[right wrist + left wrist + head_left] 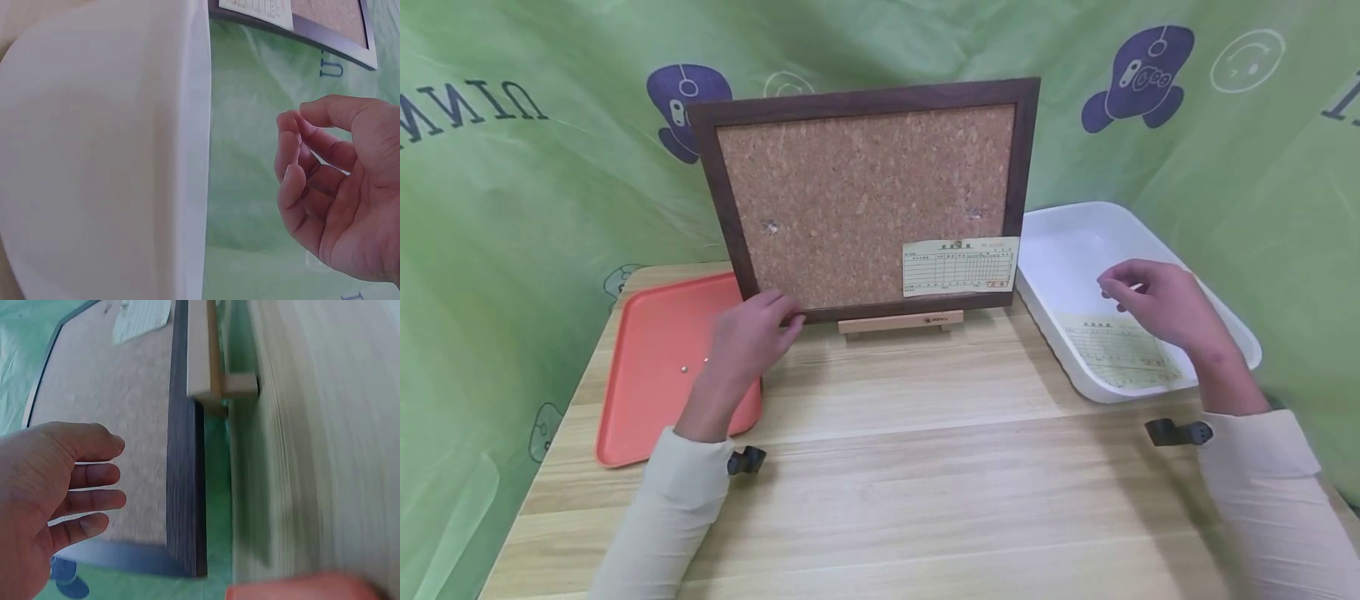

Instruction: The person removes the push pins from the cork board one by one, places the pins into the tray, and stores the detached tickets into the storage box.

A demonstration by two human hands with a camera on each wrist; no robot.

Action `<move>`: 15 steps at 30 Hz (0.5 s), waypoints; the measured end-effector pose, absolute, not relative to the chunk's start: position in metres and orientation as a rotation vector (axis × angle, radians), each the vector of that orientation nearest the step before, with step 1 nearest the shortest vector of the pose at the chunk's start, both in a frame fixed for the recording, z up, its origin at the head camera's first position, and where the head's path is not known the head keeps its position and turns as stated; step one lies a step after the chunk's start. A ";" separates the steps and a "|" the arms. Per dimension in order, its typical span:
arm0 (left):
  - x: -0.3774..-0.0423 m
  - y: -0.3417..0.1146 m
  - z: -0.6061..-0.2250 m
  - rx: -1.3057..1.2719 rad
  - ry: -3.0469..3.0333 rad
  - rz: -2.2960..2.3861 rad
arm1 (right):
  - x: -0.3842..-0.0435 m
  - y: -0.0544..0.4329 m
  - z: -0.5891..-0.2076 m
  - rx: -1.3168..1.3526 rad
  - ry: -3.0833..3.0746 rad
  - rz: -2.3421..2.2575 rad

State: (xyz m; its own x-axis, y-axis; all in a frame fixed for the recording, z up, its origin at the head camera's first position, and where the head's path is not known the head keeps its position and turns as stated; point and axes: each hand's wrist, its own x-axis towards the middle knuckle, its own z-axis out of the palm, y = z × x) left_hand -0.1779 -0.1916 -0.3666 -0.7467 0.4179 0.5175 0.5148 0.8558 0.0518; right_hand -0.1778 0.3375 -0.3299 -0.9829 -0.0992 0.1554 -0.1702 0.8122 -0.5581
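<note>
A corkboard [865,192] in a dark brown frame stands on a small wooden easel [901,323]. A printed paper slip [961,268] is on its lower right corner, with what looks like a pin at the slip's top edge. My left hand [748,333] is by the board's lower left corner; the left wrist view shows its fingers [97,500] loosely bent, holding nothing. Over the white tray [1078,242] hovers my right hand [1168,304], thumb and index finger close together, with nothing visible between them. More printed slips [1112,354] lie in that tray.
A red tray [643,367] lies on the left of the wooden table [910,492], partly behind my left forearm. Small shiny pieces [684,369], perhaps pins, rest in it. Two shiny spots [771,226] mark the cork. A green printed cloth [880,42] hangs behind.
</note>
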 end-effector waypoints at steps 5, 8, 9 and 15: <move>-0.183 -0.170 -0.367 -0.758 -2.521 -0.325 | -0.181 0.326 -0.329 0.237 -2.838 0.922; -0.186 -0.159 -0.371 -0.787 -2.494 -0.343 | -0.183 0.319 -0.329 0.256 -2.819 0.943; -0.187 -0.156 -0.372 -0.795 -2.484 -0.352 | -0.184 0.316 -0.329 0.260 -2.816 0.949; -0.195 -0.137 -0.381 -0.801 -2.449 -0.388 | -0.186 0.302 -0.331 0.278 -2.827 0.983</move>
State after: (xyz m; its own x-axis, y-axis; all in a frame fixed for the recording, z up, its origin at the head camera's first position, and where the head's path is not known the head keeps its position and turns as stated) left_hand -0.1948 -0.1368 -0.3815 -0.6842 0.4614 0.5647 0.6133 0.7831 0.1033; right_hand -0.1862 0.3024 -0.3312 -0.9737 -0.1291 0.1875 -0.2176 0.7700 -0.5999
